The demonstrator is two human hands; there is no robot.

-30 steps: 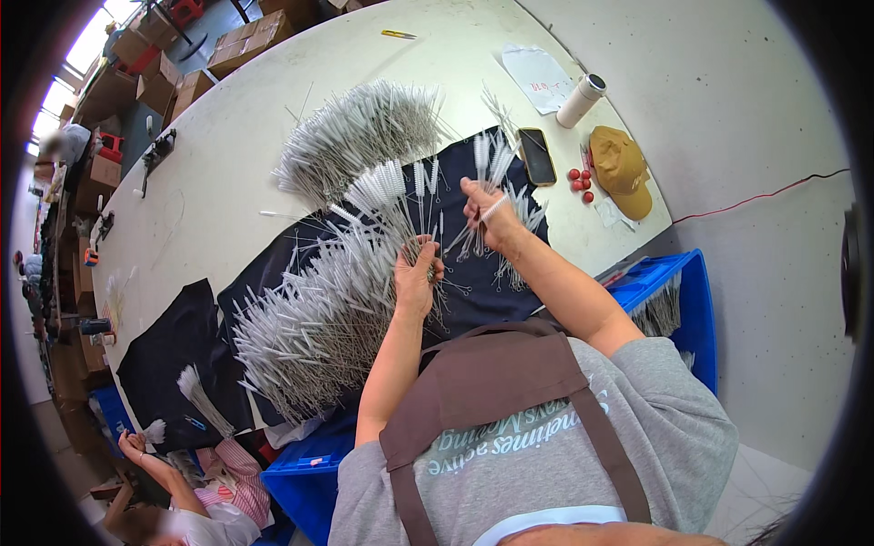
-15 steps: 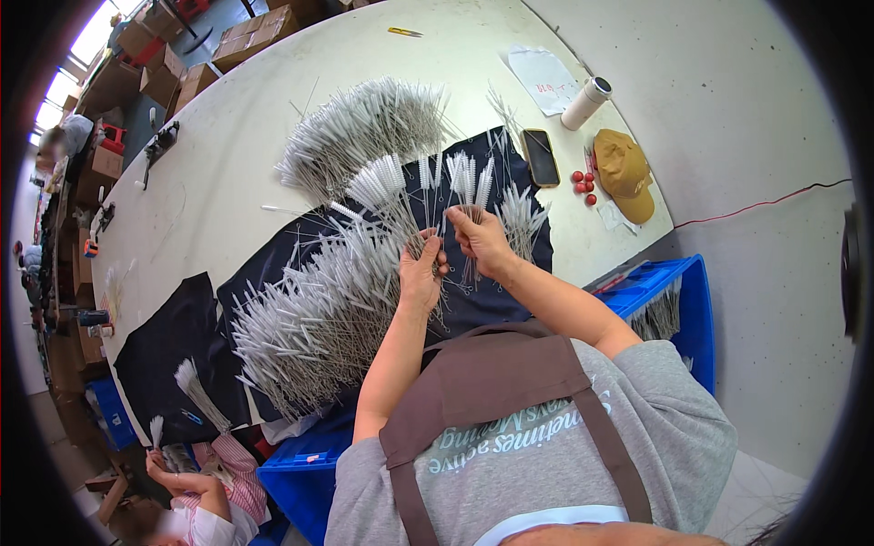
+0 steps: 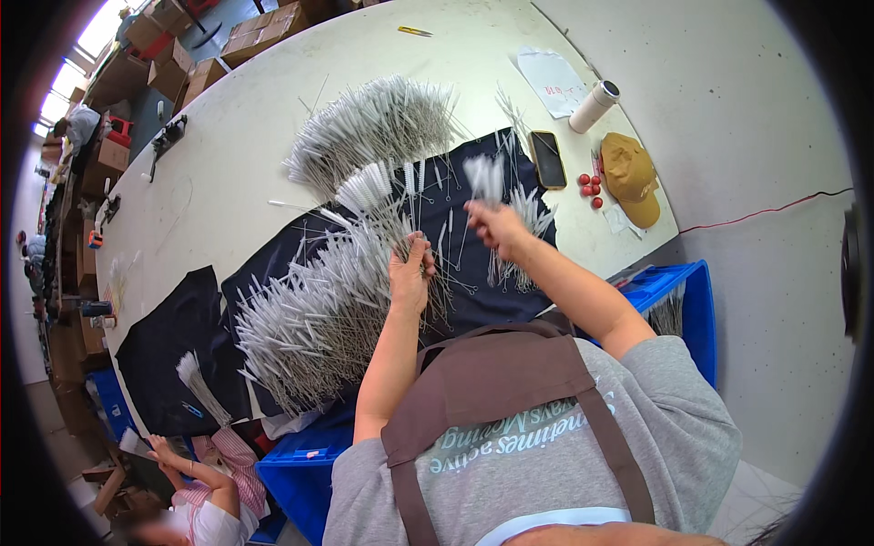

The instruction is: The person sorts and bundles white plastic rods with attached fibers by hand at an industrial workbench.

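My left hand [image 3: 411,273] grips a fan of thin wire-handled white brushes [image 3: 369,196], their bristle tips pointing up and away over a dark cloth [image 3: 455,300]. My right hand [image 3: 492,226] holds a few more of the same brushes [image 3: 482,173], raised just right of the left bunch. A big heap of white brushes [image 3: 305,318] lies on the cloth left of my left hand. Another heap [image 3: 373,123] rests farther back on the white table [image 3: 237,146]. A small cluster of brushes [image 3: 526,227] lies beside my right wrist.
A black phone [image 3: 548,158], a white roll [image 3: 593,106], small red fruits [image 3: 590,187], a tan cap [image 3: 632,176] and paper [image 3: 553,80] sit at the table's right end. Blue bins [image 3: 678,300] stand by the table edge. Another person [image 3: 196,496] sits lower left. Cardboard boxes [image 3: 173,45] are stacked beyond.
My right hand has drawn a few brushes away from the left-hand bunch and shifted right. The left hand stays in place holding its fan.
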